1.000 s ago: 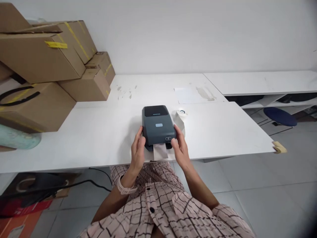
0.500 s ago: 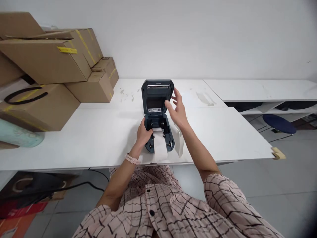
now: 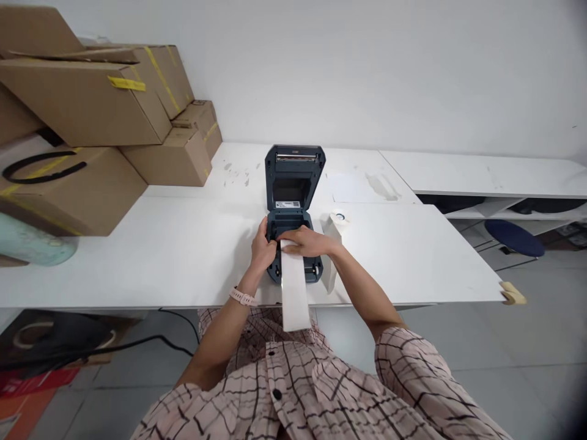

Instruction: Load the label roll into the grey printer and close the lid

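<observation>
A dark label printer stands on the white table with its lid tipped up and back. My left hand grips the left side of its base, thumb over the inner edge. Inside the base, my right hand has its fingers closed over the upper end of a white label strip. The strip runs toward me across the printer's front and hangs past the table edge. My fingers hide whatever sits beneath them in the compartment. Right of the printer is another white label roll, its loose tail trailing forward.
Cardboard boxes are stacked at the left, with a pale green cylinder in front. A sheet of white paper lies behind the roll. The white table has a padded corner; a blue stool stands beyond.
My right hand has moved from beside the raised lid down into the printer, onto the label strip. The strip now reaches farther toward me. My left hand stays on the base.
</observation>
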### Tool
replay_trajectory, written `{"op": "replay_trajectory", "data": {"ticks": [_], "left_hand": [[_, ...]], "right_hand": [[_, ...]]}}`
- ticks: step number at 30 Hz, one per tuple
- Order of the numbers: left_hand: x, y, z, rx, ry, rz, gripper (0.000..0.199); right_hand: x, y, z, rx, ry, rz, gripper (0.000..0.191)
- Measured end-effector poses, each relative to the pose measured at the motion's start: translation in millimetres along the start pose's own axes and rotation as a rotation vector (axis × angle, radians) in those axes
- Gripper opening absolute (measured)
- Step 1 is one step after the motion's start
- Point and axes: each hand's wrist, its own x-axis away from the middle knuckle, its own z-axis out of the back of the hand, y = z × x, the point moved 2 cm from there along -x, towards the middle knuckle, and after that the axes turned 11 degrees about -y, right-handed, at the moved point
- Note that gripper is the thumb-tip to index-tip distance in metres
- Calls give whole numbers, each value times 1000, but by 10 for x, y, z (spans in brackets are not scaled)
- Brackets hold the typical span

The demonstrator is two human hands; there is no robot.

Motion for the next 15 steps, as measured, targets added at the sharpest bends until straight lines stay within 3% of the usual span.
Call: {"op": "replay_trajectory", "data": {"ticks": [3,5,7,10,12,15], "left_hand": [[17,16,5,-1,0,-4,89],[29,23,7,7,-1,12,88],[35,20,8,13,0,37,88],[34,3,5,34,9,44,87],[30,-7,1,58,15,30,86],[29,-8,-3,79,17,14,87]], "right_hand": [[450,-23,156,-251,-11,135,40],[869,92,190,-400,75,188,38],[1319,319,174,-524,295,203,39],[1853,749,73,-631,632,104,43],[1997,1005,-23,-685,725,-5,42],[1906,1289,-173,-757,724,-141,43]]}}
